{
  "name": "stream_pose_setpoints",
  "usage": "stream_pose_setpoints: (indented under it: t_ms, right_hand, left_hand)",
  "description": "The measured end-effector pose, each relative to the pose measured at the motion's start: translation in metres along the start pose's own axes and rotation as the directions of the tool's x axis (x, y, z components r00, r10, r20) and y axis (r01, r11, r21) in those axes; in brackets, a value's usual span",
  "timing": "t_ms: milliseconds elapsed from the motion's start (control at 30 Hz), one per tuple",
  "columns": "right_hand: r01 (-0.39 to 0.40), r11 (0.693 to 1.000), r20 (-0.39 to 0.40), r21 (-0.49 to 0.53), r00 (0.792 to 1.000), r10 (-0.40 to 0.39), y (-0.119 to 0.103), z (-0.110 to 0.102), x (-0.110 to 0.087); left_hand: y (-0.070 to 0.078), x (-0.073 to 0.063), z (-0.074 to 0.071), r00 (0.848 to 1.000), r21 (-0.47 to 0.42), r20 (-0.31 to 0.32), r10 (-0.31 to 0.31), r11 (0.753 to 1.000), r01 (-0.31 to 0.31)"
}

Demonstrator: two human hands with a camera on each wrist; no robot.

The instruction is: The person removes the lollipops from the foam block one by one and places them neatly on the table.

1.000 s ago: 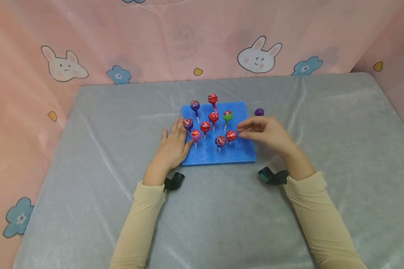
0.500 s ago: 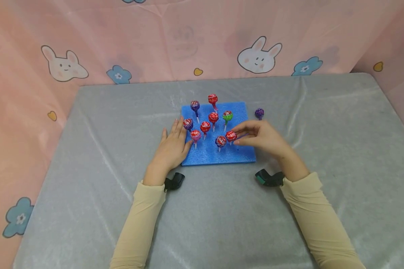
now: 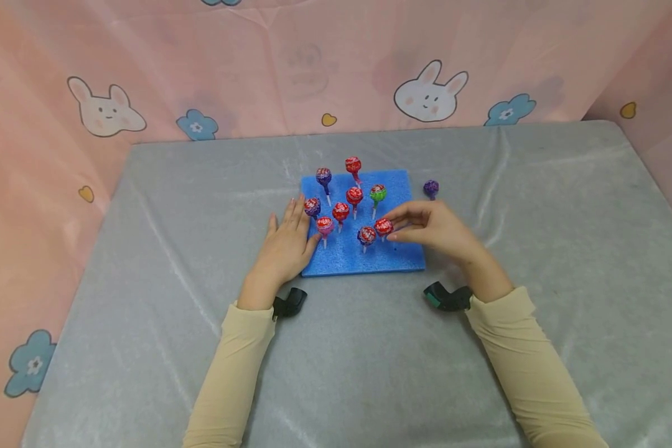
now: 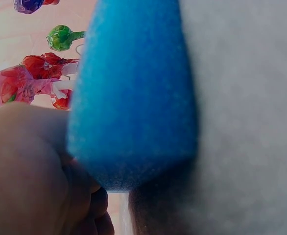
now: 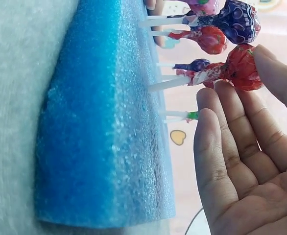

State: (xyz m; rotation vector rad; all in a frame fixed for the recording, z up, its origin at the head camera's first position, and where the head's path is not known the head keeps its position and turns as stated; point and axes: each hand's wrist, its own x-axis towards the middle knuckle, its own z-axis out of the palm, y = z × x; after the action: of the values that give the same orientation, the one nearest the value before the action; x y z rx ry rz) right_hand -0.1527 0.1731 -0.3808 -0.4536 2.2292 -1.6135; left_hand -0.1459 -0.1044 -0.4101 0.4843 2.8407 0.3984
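Note:
A blue foam board [image 3: 403, 258] lies on the table with several wrapped lollipops stuck upright in it. With thumb and fingertips my right hand [image 3: 441, 231] pinches the wrapped head of a red lollipop [image 3: 383, 226] near the board's right side. Its white stick still stands in the foam in the right wrist view. Just left of it is a dark blue and red lollipop [image 5: 239, 22]. My left hand [image 3: 282, 252] rests with straight fingers along the board's left edge, its thumb near a pink lollipop [image 3: 325, 225].
A purple lollipop [image 3: 430, 188] lies on the grey cloth-covered table [image 3: 336, 367], beyond the board's right edge. A green lollipop [image 3: 378, 192] and a red lollipop [image 3: 353, 164] stand farther back in the foam. Behind the table hangs a pink curtain [image 3: 257, 74] printed with rabbits and flowers.
My right hand has moved left onto the board and brought its thumb and fingers around the red lollipop's head. More of the loose purple lollipop shows. The left hand stays put.

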Motion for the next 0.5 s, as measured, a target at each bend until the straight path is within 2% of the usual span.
stream_pose_setpoints:
  t_ms: [500]
  right_hand:
    - [0.028, 1.0, -0.039, 0.007, 0.999, -0.028, 0.0004, 0.0013, -0.0001]
  left_hand:
    - [0.0005, -0.0011, -0.0006, 1.0, 0.0, -0.001, -0.001, 1.0, 0.001]
